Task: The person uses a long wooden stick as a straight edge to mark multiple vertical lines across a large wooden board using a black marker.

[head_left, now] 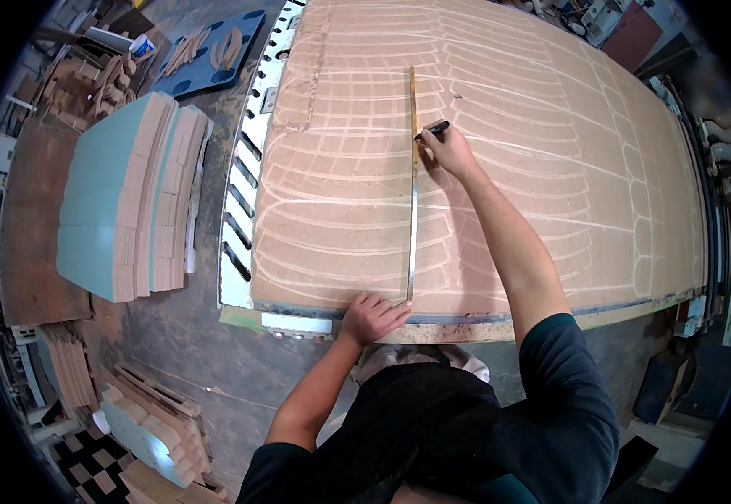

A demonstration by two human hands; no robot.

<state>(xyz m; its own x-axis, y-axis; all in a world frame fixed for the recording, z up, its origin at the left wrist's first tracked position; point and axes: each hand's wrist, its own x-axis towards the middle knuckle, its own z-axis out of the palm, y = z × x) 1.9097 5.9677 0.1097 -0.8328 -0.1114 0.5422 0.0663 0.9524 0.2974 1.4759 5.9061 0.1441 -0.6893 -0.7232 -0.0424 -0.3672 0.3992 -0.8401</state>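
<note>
A long, thin metal ruler (414, 227) lies across the large brown board (349, 281), running away from me from its near edge. Its far part looks yellowish, the near part silvery. My left hand (372, 319) is at the board's near edge, fingers curled, with its fingertips at the ruler's near end. Farther up, my right hand (451, 151) grips a black marker (433, 130), its tip against or just above the ruler's far half. Pale curved lines and shallow grooves cover the board.
White slotted machine edging (238, 202) runs along the board's left side. Stacks of pale green-faced panels (105, 197) stand left of it. A blue pallet (235, 63) with curved wooden pieces lies at the far left. More cut panels (143, 428) sit at lower left.
</note>
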